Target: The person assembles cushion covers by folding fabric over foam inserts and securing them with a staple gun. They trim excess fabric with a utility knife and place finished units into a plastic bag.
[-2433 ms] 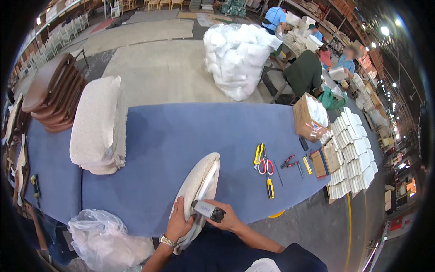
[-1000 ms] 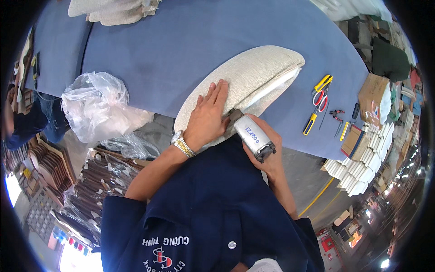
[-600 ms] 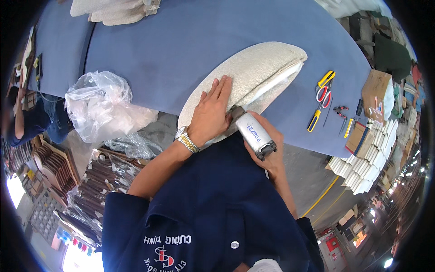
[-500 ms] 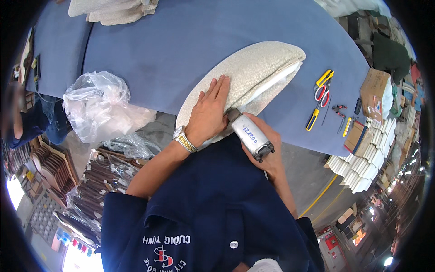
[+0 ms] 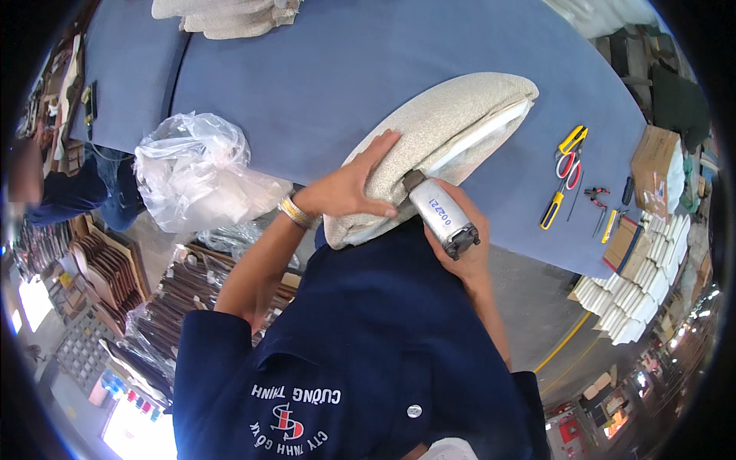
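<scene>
- Pressing down on the cushion [image 5: 441,146], your left hand [image 5: 349,188] lies flat on its beige cover, fingers [image 5: 379,146] spread and stretched toward the far side.
- Your right hand [image 5: 460,238] wraps the grey stapler [image 5: 441,215], fingers curled tight round its body, its nose touching the cushion's near edge just beside your left thumb.
- The cushion lies slantwise on the near edge of the blue table [image 5: 345,69], its near end over the edge against your dark blue shirt [image 5: 368,353], its far end pointing right and away; a white seam shows along its right side.
- On the table to the right, well apart from the cushion, lie a yellow knife [image 5: 573,139], red scissors [image 5: 567,167] and a yellow-handled screwdriver [image 5: 552,211], close together.
- A crumpled clear plastic bag [image 5: 195,180] sits at the table's near edge on the left, near your left forearm.
- More beige cushions [image 5: 226,11] are stacked at the far side of the table.
- A cardboard box [image 5: 655,169] stands at the table's right end, with stacked white pieces [image 5: 621,303] just nearer than it.
</scene>
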Tool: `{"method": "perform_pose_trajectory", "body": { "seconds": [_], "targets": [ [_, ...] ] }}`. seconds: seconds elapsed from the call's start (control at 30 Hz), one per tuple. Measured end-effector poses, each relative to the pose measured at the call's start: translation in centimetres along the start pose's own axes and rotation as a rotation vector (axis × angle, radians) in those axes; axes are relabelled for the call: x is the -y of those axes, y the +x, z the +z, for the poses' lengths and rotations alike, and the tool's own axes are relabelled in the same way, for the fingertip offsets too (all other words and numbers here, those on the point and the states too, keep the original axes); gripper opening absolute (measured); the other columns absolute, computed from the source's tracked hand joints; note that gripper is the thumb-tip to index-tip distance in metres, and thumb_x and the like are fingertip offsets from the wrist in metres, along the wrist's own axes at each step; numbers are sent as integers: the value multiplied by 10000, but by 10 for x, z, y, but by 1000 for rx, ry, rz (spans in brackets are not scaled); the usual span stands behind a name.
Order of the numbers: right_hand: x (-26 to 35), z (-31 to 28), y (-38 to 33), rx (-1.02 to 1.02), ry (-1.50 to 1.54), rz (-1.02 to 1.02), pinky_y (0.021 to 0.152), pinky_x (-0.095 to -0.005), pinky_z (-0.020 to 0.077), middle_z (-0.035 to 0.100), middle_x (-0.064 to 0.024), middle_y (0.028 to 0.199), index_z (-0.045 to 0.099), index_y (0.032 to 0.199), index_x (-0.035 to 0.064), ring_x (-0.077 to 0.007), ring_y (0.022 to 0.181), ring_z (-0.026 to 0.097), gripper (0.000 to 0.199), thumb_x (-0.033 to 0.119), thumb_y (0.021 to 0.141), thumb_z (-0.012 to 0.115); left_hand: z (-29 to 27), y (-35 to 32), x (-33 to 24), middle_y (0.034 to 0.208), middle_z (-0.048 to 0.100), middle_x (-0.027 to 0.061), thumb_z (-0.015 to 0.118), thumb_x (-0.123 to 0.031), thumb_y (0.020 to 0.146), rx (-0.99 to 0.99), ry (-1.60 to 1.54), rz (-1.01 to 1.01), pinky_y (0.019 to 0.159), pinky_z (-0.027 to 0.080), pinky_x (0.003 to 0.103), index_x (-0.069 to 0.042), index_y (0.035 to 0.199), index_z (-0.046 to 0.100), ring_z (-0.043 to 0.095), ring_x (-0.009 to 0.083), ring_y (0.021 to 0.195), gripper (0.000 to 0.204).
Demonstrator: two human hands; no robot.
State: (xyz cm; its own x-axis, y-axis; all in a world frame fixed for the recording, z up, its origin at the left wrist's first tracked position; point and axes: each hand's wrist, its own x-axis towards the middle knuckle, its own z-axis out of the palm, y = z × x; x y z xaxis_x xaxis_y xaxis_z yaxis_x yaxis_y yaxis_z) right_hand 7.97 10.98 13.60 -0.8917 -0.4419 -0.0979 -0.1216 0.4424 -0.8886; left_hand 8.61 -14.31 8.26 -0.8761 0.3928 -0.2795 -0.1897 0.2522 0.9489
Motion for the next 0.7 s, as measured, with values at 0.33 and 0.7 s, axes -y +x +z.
{"method": "perform_pose_trajectory", "body": {
  "seconds": [0.33,0.7],
  "targets": [
    [-1,0,-13,-4,-31,-18,913,-347,542,713,-180,1201,623,1340,2,-292,1048,724,577,85,784,753,35,-9,-15,1680,200,257,770,-241,821,-163,331,-185,1208,278,619,-62,1639,125,183,457,1554,1057],
    [14,5,-8,91,7,202,879,-317,540,717,-157,1185,625,1344,38,-250,977,724,586,70,770,742,38,-7,-21,1689,193,230,778,-201,818,-173,332,-261,1199,264,661,-61,1634,153,184,426,1562,1037]
  ]
}}
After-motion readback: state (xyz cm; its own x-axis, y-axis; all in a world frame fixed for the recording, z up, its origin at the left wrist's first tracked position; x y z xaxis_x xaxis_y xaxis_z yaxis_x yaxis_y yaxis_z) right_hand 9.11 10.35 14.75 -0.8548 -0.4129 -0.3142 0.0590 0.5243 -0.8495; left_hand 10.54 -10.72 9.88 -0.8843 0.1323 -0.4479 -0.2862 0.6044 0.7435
